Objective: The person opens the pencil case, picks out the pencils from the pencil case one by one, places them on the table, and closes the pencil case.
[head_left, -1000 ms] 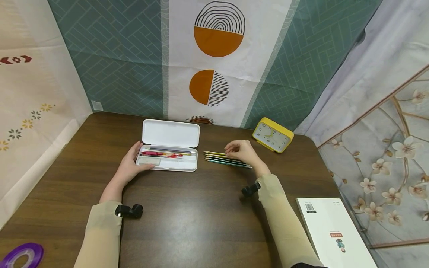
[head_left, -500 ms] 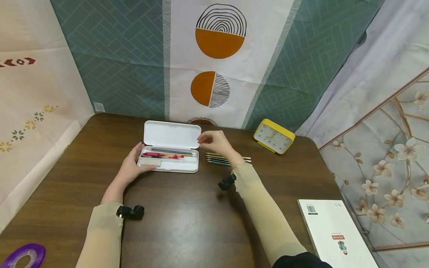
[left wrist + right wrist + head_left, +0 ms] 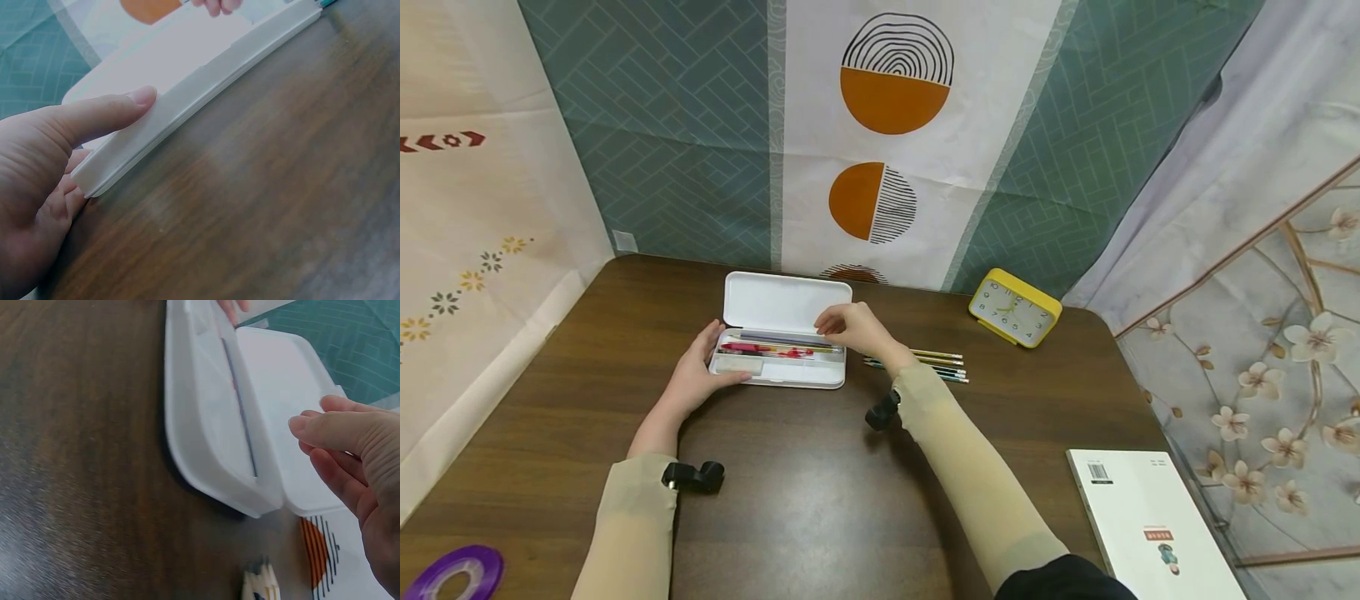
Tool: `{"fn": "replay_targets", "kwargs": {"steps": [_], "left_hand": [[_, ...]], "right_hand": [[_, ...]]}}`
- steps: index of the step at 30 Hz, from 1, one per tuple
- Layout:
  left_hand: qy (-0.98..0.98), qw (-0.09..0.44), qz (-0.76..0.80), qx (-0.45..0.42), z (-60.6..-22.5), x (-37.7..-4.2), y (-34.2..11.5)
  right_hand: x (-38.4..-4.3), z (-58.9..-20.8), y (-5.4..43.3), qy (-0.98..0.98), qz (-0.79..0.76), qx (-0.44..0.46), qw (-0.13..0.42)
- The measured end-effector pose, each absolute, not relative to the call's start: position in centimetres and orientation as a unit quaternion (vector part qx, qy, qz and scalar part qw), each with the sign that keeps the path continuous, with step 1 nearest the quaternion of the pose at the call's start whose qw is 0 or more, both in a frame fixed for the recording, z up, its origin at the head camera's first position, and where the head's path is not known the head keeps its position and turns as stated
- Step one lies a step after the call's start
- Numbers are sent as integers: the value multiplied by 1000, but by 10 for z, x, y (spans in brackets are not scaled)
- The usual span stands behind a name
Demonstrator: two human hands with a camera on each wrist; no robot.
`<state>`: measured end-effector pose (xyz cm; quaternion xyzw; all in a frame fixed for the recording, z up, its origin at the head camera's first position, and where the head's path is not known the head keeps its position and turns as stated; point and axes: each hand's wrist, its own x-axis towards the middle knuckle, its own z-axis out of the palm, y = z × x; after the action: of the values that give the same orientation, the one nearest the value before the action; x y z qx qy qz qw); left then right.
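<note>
The left hand [image 3: 688, 372] grips a smooth white, round-cornered case [image 3: 797, 370] beside slender pencils [image 3: 940, 360] on a wood-grain counter [image 3: 805, 467]; the right hand [image 3: 859, 328], fingers loosely bent, hovers above, visibly empty.

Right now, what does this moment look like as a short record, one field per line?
Left hand: grips the case's left end, thumb on its front edge
Right hand: over the case's right end, fingers bent, nothing visibly held
Pencil case: white, lid open; holds a red pen-like item and a whitish block
Pencils: on the table, right of the case, partly hidden
Clock: yellow, far right
Book: white, near right
Roll: purple, near left, cut off by frame
</note>
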<state>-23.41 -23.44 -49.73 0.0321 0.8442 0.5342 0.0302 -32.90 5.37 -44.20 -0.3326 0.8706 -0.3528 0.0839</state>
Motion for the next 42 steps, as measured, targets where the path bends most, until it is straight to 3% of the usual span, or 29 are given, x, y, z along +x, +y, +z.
{"fn": "replay_targets", "kwargs": {"steps": [24,42], "left_hand": [[843,32,536,31,-497,-235,-235],[841,32,539,30,-496,-234,-234]], "right_hand": [[-326,-460,47,893,-296,-320,114],[-322,-460,42,906,-247,-334,82]]}}
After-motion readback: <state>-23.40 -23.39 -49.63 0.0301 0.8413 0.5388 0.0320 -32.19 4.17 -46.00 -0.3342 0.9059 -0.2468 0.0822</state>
